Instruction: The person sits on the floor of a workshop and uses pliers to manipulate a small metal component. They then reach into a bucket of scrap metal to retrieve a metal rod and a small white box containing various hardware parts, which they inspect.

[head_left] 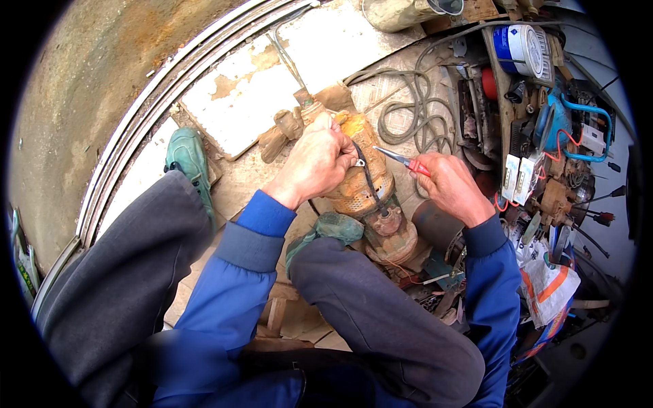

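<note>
A rusty, yellow-brown motor-like machine [354, 190] lies on the floor between my feet. A dark cable [369, 178] runs along its upper side. My left hand [316, 163] is closed over the machine's far part, pinching the dark cable near a small shiny metal piece [360, 162]. My right hand [452, 187] grips a red-handled tool [398, 158] with a tapering metal end, which could be a knife or slim pliers. Its tip points left toward the cable and stands a little apart from it. The left fingertips are partly hidden.
A long grey cable [415, 109] lies coiled beyond the machine. To the right are piled tools and parts, a blue-and-white tub [520, 51], a blue-framed device [564, 122] and a white-and-orange sack [549, 289]. A metal door track [139, 119] curves along the left. A bucket [398, 13] stands at the top.
</note>
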A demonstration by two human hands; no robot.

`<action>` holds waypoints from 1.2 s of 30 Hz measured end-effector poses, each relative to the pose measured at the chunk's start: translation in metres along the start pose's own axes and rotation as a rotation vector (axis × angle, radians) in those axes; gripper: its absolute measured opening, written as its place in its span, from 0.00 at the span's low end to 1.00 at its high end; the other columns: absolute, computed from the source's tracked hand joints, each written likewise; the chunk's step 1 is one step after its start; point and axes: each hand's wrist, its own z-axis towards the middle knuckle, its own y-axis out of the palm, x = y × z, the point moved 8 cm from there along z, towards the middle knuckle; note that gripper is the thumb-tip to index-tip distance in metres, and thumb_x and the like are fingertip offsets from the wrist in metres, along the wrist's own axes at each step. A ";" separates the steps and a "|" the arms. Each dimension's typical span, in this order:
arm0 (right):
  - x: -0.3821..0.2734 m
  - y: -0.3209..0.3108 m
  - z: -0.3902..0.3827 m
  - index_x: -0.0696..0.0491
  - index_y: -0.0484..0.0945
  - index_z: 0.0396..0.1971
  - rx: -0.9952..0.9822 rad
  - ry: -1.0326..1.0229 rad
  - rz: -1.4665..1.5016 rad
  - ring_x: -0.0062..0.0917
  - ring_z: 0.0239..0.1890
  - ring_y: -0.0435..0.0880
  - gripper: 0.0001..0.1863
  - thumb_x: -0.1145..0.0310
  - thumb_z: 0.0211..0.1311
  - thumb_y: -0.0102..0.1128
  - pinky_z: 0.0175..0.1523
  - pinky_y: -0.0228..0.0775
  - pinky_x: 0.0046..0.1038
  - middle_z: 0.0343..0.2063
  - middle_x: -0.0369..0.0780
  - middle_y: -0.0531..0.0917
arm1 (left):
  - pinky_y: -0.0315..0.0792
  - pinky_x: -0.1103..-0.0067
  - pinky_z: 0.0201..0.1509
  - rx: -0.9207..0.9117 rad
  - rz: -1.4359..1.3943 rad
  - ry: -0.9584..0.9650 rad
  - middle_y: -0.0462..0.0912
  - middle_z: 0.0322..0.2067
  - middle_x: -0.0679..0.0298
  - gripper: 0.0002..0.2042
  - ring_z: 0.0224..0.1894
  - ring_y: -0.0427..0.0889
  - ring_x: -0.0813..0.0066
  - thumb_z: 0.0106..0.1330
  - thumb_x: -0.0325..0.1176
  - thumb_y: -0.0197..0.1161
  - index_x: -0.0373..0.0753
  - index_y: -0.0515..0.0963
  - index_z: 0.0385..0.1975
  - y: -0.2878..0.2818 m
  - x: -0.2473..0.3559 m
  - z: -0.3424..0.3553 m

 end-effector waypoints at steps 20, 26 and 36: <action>-0.024 0.005 -0.010 0.57 0.80 0.37 0.101 -0.093 -0.175 0.46 0.38 0.82 0.06 0.73 0.62 0.61 0.42 0.74 0.45 0.32 0.48 0.79 | 0.71 0.67 0.44 0.017 -0.009 -0.033 0.75 0.27 0.56 0.04 0.39 0.73 0.60 0.60 0.28 0.70 0.34 0.85 0.29 0.001 -0.003 0.000; -0.043 0.002 -0.016 0.56 0.80 0.35 0.276 -0.118 -0.536 0.36 0.37 0.80 0.06 0.73 0.58 0.61 0.42 0.75 0.38 0.31 0.41 0.78 | 0.71 0.67 0.44 0.018 0.003 -0.022 0.75 0.27 0.55 0.04 0.39 0.73 0.59 0.60 0.28 0.69 0.33 0.84 0.27 0.001 -0.002 0.002; -0.053 0.001 -0.019 0.58 0.80 0.40 0.342 -0.155 -0.683 0.33 0.38 0.79 0.12 0.71 0.57 0.61 0.43 0.74 0.34 0.30 0.41 0.78 | 0.71 0.67 0.46 0.017 0.036 -0.035 0.75 0.28 0.55 0.04 0.40 0.73 0.59 0.59 0.28 0.69 0.33 0.84 0.28 0.001 -0.003 0.002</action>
